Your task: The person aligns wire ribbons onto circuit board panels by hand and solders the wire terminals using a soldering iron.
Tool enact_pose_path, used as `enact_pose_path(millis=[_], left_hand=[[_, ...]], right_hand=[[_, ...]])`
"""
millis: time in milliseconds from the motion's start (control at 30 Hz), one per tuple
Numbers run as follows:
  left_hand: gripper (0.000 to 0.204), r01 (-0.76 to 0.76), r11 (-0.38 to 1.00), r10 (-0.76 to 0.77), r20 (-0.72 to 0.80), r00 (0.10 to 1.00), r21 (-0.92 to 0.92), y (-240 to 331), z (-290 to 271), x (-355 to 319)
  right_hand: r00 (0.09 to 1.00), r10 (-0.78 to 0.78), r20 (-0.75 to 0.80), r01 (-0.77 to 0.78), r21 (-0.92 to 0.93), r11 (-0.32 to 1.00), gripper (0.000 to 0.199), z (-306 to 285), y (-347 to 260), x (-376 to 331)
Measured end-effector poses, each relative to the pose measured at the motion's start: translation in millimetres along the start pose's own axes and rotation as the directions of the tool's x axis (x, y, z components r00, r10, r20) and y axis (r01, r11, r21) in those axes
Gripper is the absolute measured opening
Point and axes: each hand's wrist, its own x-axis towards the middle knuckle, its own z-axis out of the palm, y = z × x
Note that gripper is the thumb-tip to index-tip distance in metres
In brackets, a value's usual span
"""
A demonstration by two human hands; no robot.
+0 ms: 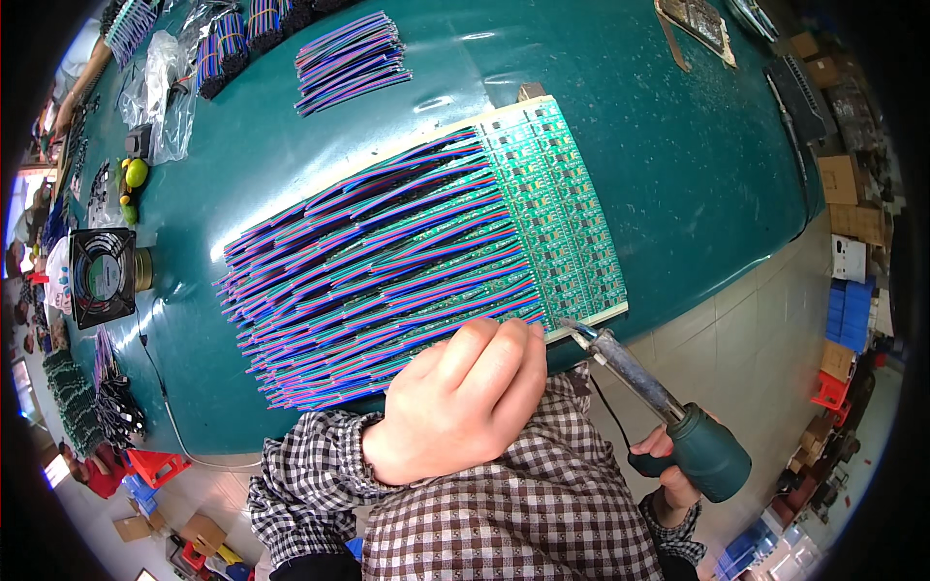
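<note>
A panel of green circuit boards (557, 203) lies on the table, with rows of multicoloured ribbon cables (387, 261) running left from it. My left hand (465, 397) is closed over the cable ends at the panel's near edge, its fingers curled and pressed together. They seem to pinch a ribbon cable, though the fingertips are mostly hidden. My right hand (670, 474) grips the green handle of a soldering iron (635, 368), which partly covers the fingers. The iron's bent tip reaches the near edge of the panel, just right of my left fingertips.
Loose ribbon cables (351, 63) lie at the back of the green table (697, 174), near tied bundles (221, 53) and a clear plastic bag (167, 92). A black fan (103, 277) stands at left. At far right are a black power strip (796, 97) and cardboard boxes (852, 208).
</note>
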Motion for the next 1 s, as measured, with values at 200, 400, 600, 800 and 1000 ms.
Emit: enact_pose_path(millis=[200, 400, 600, 800, 1000], left_hand=[[0.033, 0.009, 1.000, -0.009, 0.002, 1.000, 0.004, 2, 2, -2], [0.034, 0.011, 1.000, -0.011, -0.003, 1.000, 0.009, 1, 0, -1], [0.034, -0.001, 1.000, 0.001, -0.001, 1.000, 0.002, 0, 1, -2], [0.033, -0.034, 0.999, 0.034, -0.029, 0.999, 0.012, 0, 3, -3], [0.033, -0.040, 0.999, 0.040, -0.022, 0.999, 0.014, -1, 3, -2]], right_hand=[[0.992, -0.116, 0.049, 0.121, -0.121, 0.985, 0.081, -1, 2, 5], [0.999, -0.041, 0.033, 0.043, -0.079, 0.996, 0.086, -1, -4, 3], [0.962, 0.196, -0.190, -0.210, -0.057, 0.976, 0.058, 26, -40, 25], [1.000, -0.019, 0.006, 0.019, -0.086, 0.996, 0.082, 0, -4, 3], [0.995, -0.030, 0.099, 0.045, -0.146, 0.988, 0.080, -4, 0, 6]])
